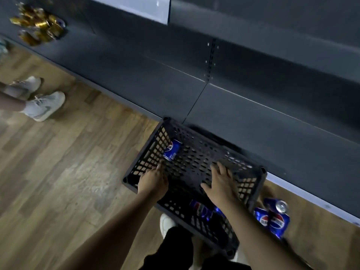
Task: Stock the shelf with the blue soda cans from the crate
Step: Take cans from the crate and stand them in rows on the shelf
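Blue soda cans sit in three spots around your hands. One can (171, 149) lies on its side inside the crate, just beyond your left hand's fingertips, against the far-left lattice wall. More blue (200, 208) shows through the crate's near wall, below and between your wrists; blurred, count unclear. A loose cluster of cans (272, 218) lies on the wooden floor (64, 172) to the right of your right forearm, outside the crate, one with its silver top facing up.

Black plastic crate (247, 184), lattice sides, sits tilted in front of you, its far edge near the base of the shelf.

Your left hand (153, 181) rests over the crate's near-left rim, fingers reaching down inside along the wall; whether they hook the lattice you cannot tell from this view. Your right hand (220, 181) is inside the crate, fingers spread and straight, palm down over the floor of it, holding nothing.

Dark grey shelf (253, 106) runs beyond both hands, its boards bare ahead of the crate. Far off beyond your left hand, gold-wrapped items (39, 26) are heaped on the shelf.

Left of your left arm, well apart, another person's pale sneakers (43, 106) stand on the floor. Your own white shoe (166, 224) shows under the crate's near corner, between your forearms.
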Demonstrator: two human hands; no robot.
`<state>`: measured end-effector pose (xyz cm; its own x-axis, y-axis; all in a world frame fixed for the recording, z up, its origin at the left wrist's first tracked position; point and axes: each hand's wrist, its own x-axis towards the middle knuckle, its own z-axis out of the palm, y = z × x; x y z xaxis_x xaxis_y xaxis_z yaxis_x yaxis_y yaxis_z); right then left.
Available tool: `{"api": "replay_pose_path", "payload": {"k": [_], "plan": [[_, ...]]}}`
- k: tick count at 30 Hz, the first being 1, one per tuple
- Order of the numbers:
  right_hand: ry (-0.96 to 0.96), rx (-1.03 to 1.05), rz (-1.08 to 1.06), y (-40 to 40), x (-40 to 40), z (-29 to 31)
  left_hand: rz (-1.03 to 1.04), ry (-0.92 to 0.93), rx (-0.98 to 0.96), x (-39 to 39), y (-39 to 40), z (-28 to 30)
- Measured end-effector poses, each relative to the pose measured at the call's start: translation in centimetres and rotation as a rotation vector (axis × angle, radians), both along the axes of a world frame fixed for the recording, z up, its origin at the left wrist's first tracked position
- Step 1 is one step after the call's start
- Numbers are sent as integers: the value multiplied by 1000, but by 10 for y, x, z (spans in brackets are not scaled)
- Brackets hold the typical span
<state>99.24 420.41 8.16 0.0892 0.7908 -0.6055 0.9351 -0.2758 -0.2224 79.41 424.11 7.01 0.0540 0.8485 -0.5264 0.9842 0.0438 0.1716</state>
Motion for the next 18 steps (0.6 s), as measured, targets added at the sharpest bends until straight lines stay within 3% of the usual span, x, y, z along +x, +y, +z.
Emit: {"api": "replay_pose_path", "payload": {"k": [9,18], "plan": [[11,-87,41,6,3,-202,206,-19,-2,2,40,-194],[-16,-84,138,31,4,-318,354,-106,88,28,84,-303]]}}
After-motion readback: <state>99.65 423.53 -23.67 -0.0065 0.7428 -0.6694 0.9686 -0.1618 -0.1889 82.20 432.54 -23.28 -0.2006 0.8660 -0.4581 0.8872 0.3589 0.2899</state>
